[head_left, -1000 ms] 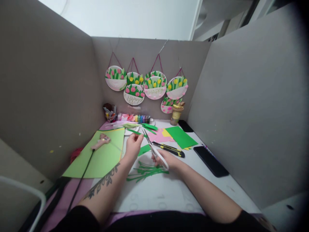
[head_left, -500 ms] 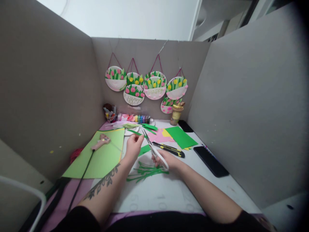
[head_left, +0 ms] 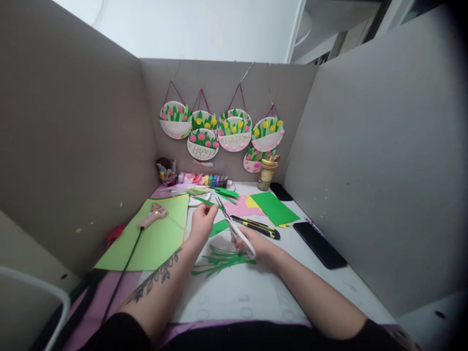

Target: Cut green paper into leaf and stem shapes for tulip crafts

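My left hand (head_left: 203,221) pinches a narrow green paper strip (head_left: 204,200) over the middle of the table. White-handled scissors (head_left: 243,239) are in my right hand (head_left: 250,241), their blades pointing up and left beside the strip at my left fingertips. Thin green paper scraps (head_left: 223,261) lie in a loose pile just below my hands. Between the hands, a green paper piece (head_left: 218,227) rests on the table. Cut green leaf shapes (head_left: 225,193) lie beyond the scissor tips.
Light green sheets (head_left: 164,243) with a glue gun (head_left: 153,217) on them lie left. Right of my hands are cutters (head_left: 258,226), a dark green sheet (head_left: 276,208) and a phone (head_left: 319,244). Decorated paper plates (head_left: 234,132) hang on the back panel.
The fingers of my right hand have shifted slightly on the scissor handles. My left hand and the strip look almost unmoved.
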`<state>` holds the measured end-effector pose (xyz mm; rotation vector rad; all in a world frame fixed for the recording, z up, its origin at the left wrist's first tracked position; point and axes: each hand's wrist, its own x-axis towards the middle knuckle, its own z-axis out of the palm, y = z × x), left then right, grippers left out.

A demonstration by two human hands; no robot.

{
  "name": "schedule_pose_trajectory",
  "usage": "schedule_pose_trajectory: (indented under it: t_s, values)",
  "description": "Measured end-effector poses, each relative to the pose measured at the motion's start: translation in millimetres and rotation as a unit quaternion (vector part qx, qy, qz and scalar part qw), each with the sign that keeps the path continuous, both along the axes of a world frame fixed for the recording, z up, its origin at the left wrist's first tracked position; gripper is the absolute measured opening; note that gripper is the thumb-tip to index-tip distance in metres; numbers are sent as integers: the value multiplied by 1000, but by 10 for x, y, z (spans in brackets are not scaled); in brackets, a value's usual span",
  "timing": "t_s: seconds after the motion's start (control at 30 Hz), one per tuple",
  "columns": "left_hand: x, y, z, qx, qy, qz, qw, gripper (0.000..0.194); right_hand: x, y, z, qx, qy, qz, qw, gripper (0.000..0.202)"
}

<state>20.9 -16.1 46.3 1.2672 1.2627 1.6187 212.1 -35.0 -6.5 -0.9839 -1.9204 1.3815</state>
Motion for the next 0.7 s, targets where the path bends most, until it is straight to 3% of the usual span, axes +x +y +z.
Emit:
schedule_pose_trajectory:
  t_s: [0.43,0.7]
  values:
    - [-43,14,4,19,7,-66,998,34,48,-9,132,-5,-17,-9,1000,15]
    - [-60,3,49,21,20,-84,996,37,106,20,186,43,-36,0,998,27]
